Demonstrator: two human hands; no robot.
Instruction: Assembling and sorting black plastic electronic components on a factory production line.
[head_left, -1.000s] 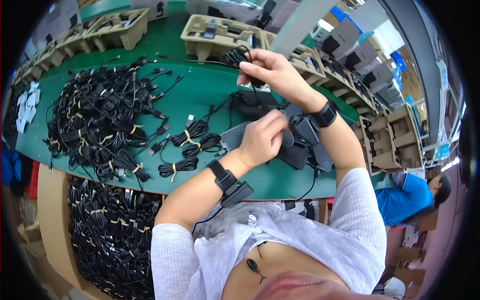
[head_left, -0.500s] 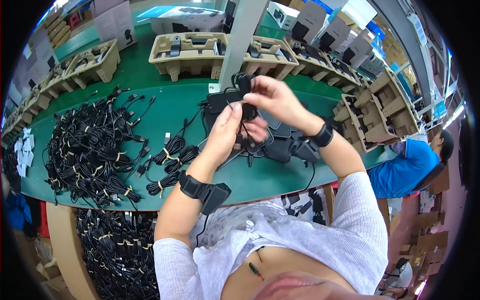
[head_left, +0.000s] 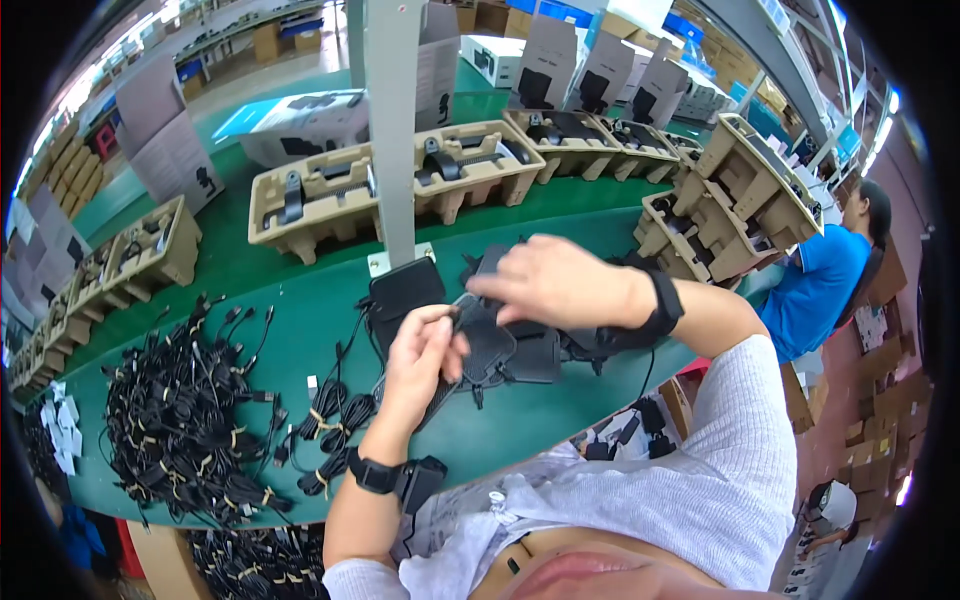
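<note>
My left hand is over the middle of the green table, its fingers curled and pinched. A small dark bit shows at its fingertips, too little to name. To its right, my right hand hovers with fingers stretched leftward and apart, slightly blurred, holding nothing visible. Beneath and between the hands lie flat black panels. A black rectangular device rests just beyond my left hand. Tied black cable bundles sit left of that hand. Each wrist wears a black strap with a small box.
At the left is a heap of black cables. Pulp trays with parts line the far side behind a grey post. More trays are stacked at right, near a person in blue.
The bunched black cable earlier between my hands no longer shows there. My hands have drawn apart, the right one opening. The view has shifted, uncovering the flat black panels.
</note>
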